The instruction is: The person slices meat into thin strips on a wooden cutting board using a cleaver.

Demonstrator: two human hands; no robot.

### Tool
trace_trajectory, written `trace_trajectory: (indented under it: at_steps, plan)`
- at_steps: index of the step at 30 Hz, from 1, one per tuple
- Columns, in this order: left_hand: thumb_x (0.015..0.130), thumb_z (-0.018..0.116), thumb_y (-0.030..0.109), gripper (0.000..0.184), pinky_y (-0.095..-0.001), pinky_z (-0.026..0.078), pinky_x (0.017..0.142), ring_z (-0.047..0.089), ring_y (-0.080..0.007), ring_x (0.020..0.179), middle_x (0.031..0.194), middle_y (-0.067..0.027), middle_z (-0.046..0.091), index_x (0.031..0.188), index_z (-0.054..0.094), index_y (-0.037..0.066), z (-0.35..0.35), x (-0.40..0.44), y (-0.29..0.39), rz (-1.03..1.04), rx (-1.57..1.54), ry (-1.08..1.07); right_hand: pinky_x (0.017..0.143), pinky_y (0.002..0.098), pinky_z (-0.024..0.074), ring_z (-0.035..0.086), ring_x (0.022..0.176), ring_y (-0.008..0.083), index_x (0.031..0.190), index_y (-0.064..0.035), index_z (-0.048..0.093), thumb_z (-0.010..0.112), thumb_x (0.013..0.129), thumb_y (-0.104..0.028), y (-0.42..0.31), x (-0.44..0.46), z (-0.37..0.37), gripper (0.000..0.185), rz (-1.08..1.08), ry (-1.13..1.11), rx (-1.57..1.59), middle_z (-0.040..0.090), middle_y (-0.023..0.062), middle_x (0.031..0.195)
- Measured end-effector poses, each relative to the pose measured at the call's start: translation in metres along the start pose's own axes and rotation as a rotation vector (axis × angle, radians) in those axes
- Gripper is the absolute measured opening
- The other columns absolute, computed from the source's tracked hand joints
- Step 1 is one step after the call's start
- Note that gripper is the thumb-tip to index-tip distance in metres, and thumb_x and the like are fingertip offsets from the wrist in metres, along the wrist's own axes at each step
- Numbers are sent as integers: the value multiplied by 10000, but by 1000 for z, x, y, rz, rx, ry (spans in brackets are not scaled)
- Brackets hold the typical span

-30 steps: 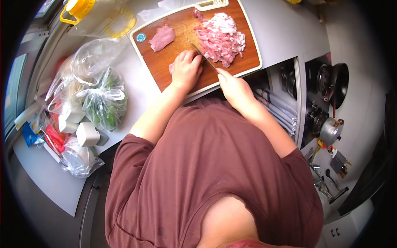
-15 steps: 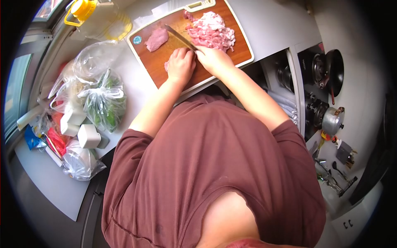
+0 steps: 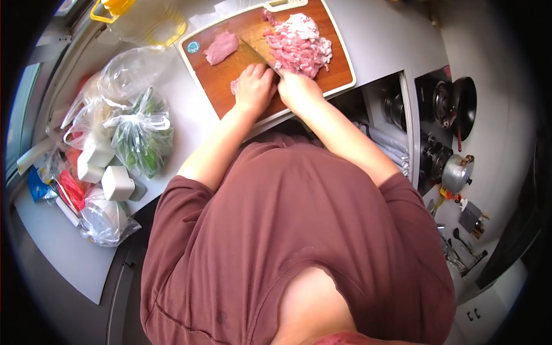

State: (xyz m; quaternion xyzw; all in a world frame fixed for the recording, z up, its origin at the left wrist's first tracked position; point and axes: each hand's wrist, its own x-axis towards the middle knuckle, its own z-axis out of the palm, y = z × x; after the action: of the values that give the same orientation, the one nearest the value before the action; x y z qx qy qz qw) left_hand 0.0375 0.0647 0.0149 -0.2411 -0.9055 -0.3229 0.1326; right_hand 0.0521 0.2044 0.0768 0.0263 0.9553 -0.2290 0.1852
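Note:
My right hand (image 3: pixel 299 92) grips a kitchen knife (image 3: pixel 257 50) whose blade points up and to the left across the brown cutting board (image 3: pixel 202 73). Fingers curled, my left hand (image 3: pixel 255 89) presses down right beside the blade. A bit of raw meat (image 3: pixel 233 86) shows at the left edge of that hand; the rest is hidden under it. Farther up the board lies a flat slice of raw meat (image 3: pixel 222 48). A heap of cut meat strips (image 3: pixel 299 47), pink and whitish, lies to the right of the blade.
A plastic bag of green vegetables (image 3: pixel 144 135) and white boxes (image 3: pixel 118 184) stand on the counter to the left. Behind them is a large yellow-capped bottle (image 3: pixel 146 23). On the right are a stove with a black pan (image 3: pixel 464 106) and a metal pot (image 3: pixel 458 173).
The view has shifted slightly. The knife blade has turned edge-on and looks thinner. Both hands stay close together at the same part of the board.

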Motion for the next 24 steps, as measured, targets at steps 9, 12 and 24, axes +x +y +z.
trace_trajectory:
  at_steps: [9,12,24]
  plan:
    - [806,721,133,195,-415,511,817,613,-327,943,1007,-110,622,947,612,51,-15,-1,3,-8,-88,93,855,489,508,649,973,402,1239,-105,617,470,911,-220,-11,0,-44,378,11,-41,28,678,235,1022]
    - [801,724,141,202,-415,510,810,611,-327,935,1010,-117,618,950,616,59,-17,-6,-2,27,-36,66,820,489,517,659,928,404,1257,-105,604,465,919,-221,-11,-33,-45,384,-8,-35,51,679,251,976]
    - [711,711,155,237,-428,490,798,584,-317,925,993,-111,607,901,606,59,-2,-4,-3,-28,29,39,791,496,522,664,888,418,1094,-35,634,456,910,-185,5,-28,-5,296,72,-73,58,679,262,908]
